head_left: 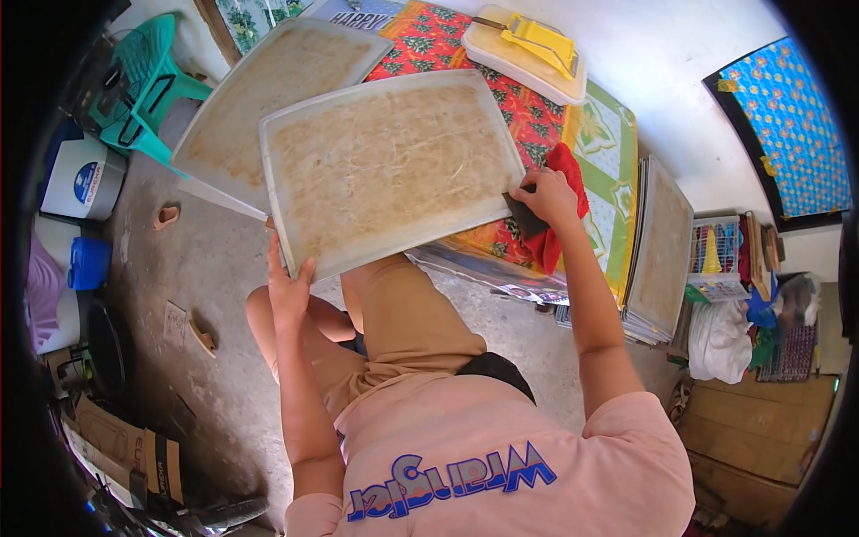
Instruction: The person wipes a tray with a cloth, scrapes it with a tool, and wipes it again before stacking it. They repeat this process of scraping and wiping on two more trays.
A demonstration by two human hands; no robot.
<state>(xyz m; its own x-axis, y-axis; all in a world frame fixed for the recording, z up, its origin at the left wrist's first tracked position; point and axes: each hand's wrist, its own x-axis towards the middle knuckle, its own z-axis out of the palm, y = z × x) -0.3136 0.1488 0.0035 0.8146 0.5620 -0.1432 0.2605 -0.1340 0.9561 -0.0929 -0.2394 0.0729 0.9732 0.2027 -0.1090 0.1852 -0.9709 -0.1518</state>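
A pale, brown-stained tray [394,166] lies tilted across the table edge and above my lap. My left hand [291,282] grips its lower left corner, the thumb near the rim. At its lower right corner my right hand [548,199] is closed on a dark flat scraper [525,217]. A red cloth [573,174] lies beside and beneath my right hand. Behind the first tray, a second stained tray [268,94] rests at the upper left, partly covered by it.
A white container [528,76] with a yellow-framed tool stands at the back of the patterned table cover [429,40]. Stacked trays [658,251] stand upright at the table's right. A green chair [157,89] is at the left, sandals [202,337] on the floor.
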